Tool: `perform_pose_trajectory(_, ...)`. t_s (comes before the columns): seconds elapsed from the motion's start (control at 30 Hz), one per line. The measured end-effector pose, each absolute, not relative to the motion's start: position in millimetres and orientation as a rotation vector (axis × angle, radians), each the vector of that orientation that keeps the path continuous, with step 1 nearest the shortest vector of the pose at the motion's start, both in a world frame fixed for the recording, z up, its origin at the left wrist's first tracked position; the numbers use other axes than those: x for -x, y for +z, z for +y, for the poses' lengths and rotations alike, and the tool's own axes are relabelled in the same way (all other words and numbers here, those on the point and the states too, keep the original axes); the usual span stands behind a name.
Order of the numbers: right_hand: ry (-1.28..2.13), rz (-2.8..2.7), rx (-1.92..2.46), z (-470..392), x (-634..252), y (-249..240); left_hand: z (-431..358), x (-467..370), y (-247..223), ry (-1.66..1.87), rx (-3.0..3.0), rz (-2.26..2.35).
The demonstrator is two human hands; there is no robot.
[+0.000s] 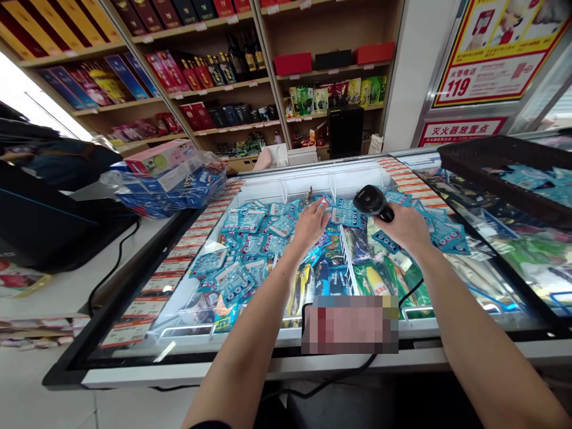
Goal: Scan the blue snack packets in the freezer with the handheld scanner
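Observation:
My right hand (406, 227) is wrapped round the handle of a black barcode scanner (372, 201), its head pointing left over the glass. My left hand (311, 223) reaches forward with its fingers stretched out, the fingertips at a small blue packet (322, 201) on the glass top. Just right of those fingertips lies another blue packet (345, 213), below and left of the scanner head. Many similar packets (241, 220) are spread in a loose pile on the left, and more packets (447, 233) lie beyond my right wrist.
The glass lid covers a chest freezer with wrapped ice creams (379, 277) inside. A phone-like device with a blurred screen (351, 325) lies at the front edge beside a black cable (335, 378). A dark basket (504, 173) stands right; plastic-wrapped boxes (165, 179) sit left. Stocked shelves (223, 83) stand behind.

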State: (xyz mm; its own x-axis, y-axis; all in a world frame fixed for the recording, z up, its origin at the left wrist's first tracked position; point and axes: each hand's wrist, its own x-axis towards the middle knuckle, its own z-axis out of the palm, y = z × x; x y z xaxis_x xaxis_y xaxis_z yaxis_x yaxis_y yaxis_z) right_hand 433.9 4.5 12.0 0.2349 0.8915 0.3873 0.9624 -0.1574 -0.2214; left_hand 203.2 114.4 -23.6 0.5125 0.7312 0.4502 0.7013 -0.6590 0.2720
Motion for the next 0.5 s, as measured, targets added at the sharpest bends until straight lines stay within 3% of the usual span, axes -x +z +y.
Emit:
perform_pose_trajectory(0.23, -0.228, -1.703, 2.07, 3, -432, 17, 140, -244, -30, 0.577, -2.607, 1.113)
perform_pose_trajectory(0.5, -0.207, -1.835, 2.019, -1, -421, 17, 101, -202, -25, 0.55, -2.661, 1.079)
